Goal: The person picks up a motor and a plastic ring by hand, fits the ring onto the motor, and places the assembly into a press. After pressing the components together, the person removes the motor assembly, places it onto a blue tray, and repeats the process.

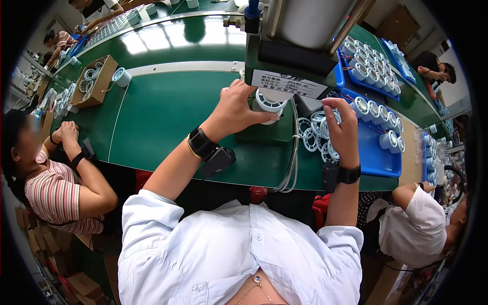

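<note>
My left hand (235,111) is wrapped around the side of a white cylindrical housing (269,105) with a slotted ring at its top. Its thumb lies across the near side, and the housing stands on a dark green base (264,133) beneath the head of a bench press (295,66). The press head hides part of the housing's top. My right hand (343,129) hovers at the right of the press with its fingers slightly bent and apart, and nothing shows in it. Below and left of it lies a pile of loose white slotted rings (317,133).
Blue trays (378,161) at the right hold several white housings. Grey cables (296,157) run down the bench's front edge. A cardboard box (104,84) of rings and a lone housing (121,77) are at the left. Co-workers sit close on both sides.
</note>
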Demonstrator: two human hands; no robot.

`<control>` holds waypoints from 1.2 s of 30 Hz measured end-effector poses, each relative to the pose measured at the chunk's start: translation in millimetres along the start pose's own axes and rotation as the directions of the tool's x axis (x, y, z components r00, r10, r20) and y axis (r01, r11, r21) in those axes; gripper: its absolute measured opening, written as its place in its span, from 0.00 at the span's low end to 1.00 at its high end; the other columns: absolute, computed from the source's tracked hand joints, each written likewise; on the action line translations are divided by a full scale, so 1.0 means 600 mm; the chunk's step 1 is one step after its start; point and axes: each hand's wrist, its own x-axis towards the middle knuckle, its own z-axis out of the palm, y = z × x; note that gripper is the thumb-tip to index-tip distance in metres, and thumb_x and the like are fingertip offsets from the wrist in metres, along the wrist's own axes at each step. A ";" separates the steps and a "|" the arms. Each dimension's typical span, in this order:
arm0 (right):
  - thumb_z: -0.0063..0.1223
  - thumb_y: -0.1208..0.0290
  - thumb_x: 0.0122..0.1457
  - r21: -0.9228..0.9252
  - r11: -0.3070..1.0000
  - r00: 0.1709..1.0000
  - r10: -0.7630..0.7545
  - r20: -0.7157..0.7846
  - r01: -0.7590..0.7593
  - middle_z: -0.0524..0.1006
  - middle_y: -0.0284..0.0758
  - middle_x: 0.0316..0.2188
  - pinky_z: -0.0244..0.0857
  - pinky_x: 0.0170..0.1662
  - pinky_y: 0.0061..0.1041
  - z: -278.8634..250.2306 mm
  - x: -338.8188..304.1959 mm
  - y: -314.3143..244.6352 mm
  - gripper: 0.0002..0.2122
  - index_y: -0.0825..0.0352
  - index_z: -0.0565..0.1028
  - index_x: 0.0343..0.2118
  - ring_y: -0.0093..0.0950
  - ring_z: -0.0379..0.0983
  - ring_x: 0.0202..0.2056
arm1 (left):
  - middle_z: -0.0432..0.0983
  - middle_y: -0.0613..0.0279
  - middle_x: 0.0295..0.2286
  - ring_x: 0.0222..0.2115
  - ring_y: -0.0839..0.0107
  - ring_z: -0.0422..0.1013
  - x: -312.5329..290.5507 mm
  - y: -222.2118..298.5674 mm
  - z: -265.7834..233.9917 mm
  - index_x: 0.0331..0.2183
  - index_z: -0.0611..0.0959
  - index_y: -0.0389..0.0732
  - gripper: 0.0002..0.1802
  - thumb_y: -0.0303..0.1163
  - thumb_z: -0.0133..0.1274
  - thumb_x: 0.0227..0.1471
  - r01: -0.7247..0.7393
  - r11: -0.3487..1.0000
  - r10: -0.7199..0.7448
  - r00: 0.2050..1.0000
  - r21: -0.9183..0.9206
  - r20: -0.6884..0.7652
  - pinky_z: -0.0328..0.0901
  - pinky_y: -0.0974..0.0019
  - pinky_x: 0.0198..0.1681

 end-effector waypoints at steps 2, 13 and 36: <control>0.50 0.73 0.58 -0.116 0.992 0.982 -0.035 0.184 0.057 0.75 0.37 0.30 0.62 0.42 0.29 0.017 0.015 0.008 0.09 0.68 0.76 0.40 0.34 0.71 0.36 | 0.74 0.58 0.40 0.44 0.60 0.68 -0.007 -0.002 -0.002 0.43 0.79 0.41 0.31 0.46 0.67 0.37 0.001 1.000 0.000 1.000 0.030 -0.005 0.59 0.60 0.47; 0.47 0.70 0.58 -0.458 0.870 0.945 -0.027 0.326 0.182 0.76 0.35 0.41 0.57 0.51 0.34 0.057 -0.001 0.029 0.13 0.64 0.76 0.45 0.34 0.70 0.45 | 0.67 0.54 0.51 0.51 0.56 0.64 -0.030 -0.172 -0.097 0.50 0.75 0.40 0.25 0.45 0.51 0.54 0.155 0.988 -0.156 0.977 -0.012 -0.146 0.58 0.58 0.54; 0.65 0.66 0.47 -0.008 0.959 0.950 0.279 -0.142 -0.283 0.74 0.41 0.43 0.63 0.50 0.28 -0.080 -0.016 0.050 0.27 0.69 0.68 0.50 0.33 0.71 0.46 | 0.63 0.53 0.55 0.58 0.53 0.56 -0.054 -0.219 -0.067 0.51 0.73 0.40 0.28 0.43 0.54 0.51 0.081 0.846 -0.106 0.994 0.526 0.018 0.47 0.47 0.60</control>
